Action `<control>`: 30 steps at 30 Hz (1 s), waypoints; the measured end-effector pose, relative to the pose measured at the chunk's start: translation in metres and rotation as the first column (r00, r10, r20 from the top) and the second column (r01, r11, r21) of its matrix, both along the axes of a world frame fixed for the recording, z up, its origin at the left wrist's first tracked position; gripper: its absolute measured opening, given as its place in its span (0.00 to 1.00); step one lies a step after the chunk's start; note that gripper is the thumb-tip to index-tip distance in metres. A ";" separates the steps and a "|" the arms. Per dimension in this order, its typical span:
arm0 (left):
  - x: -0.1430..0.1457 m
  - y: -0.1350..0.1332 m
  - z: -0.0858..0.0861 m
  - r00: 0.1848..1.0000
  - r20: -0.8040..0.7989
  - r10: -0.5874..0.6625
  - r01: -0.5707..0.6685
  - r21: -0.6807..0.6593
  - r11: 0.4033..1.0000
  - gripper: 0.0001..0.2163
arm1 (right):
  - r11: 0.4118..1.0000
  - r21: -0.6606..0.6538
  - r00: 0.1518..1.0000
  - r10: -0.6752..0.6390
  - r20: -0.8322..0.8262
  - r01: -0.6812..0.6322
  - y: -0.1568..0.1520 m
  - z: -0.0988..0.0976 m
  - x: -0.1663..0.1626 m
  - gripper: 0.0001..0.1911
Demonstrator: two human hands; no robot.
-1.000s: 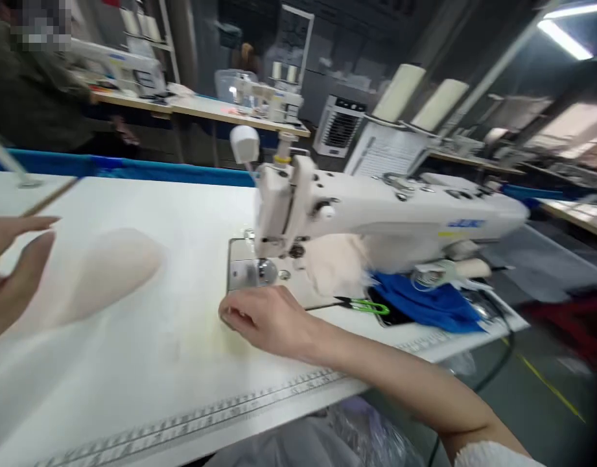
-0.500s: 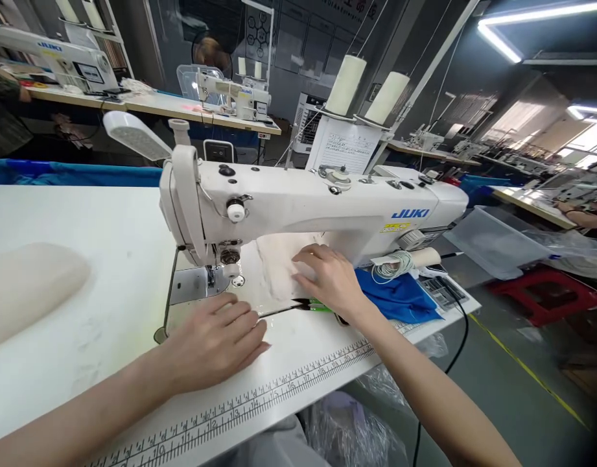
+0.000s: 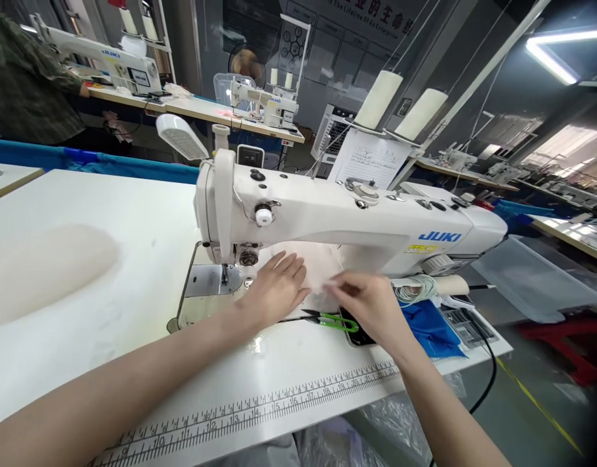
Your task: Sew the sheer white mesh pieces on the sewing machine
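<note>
A white sewing machine (image 3: 337, 217) stands on a white table (image 3: 133, 272). Under its arm lies a pale cream fabric piece (image 3: 322, 272). My left hand (image 3: 276, 288) rests flat on that fabric just right of the needle, fingers stretched out. My right hand (image 3: 371, 305) is beside it, fingers pinched on the fabric's right edge. Green-handled thread snips (image 3: 334, 320) lie on the table just below both hands.
A blue cloth (image 3: 432, 327) and a dark phone (image 3: 359, 331) lie right of the snips. A pale foam-like shape (image 3: 45, 269) sits at the table's left. A ruler strip (image 3: 249, 415) runs along the front edge. Another person (image 3: 21, 78) sits at the far left.
My left hand moved from the table front up onto the fabric by the needle. My right hand shifted from flat on the fabric to pinching its right edge.
</note>
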State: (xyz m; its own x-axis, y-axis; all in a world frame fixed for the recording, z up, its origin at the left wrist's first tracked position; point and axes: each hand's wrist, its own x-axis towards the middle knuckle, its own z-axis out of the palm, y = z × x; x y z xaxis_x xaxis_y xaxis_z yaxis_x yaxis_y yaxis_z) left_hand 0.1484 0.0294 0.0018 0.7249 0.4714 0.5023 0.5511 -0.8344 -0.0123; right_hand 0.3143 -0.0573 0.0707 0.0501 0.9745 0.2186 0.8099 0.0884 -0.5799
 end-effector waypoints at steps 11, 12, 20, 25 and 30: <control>-0.091 -0.061 0.024 0.968 0.250 -0.021 0.125 -0.408 0.904 0.15 | 0.956 -0.141 0.873 0.166 -0.459 -0.256 -0.037 -0.022 -0.080 0.33; -0.104 -0.072 0.028 0.947 0.321 0.019 0.147 -0.488 0.861 0.16 | 0.959 -0.120 0.847 0.161 -0.507 -0.255 -0.036 -0.026 -0.088 0.33; -0.151 -0.105 0.034 0.917 0.350 0.190 0.193 -0.809 0.556 0.09 | 0.881 -0.207 0.531 0.058 -0.845 -0.425 -0.019 -0.029 -0.141 0.33; -0.178 -0.069 0.044 0.943 0.268 0.196 0.274 -0.962 -0.001 0.19 | 0.631 -0.399 0.433 -0.110 -0.895 -0.665 -0.001 -0.027 -0.137 0.28; -0.183 -0.055 0.056 0.943 0.276 0.189 0.265 -0.961 0.081 0.12 | 0.636 -0.412 0.551 0.024 -0.834 -0.652 0.011 -0.029 -0.140 0.25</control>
State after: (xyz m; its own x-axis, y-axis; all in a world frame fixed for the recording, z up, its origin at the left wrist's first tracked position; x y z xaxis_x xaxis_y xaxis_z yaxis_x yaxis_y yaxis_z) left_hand -0.0341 -0.0261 0.0578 0.7057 0.6666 -0.2402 0.3010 0.0248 0.9533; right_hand 0.1746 -0.0465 0.0414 -0.4938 0.7900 -0.3634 0.0869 -0.3710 -0.9246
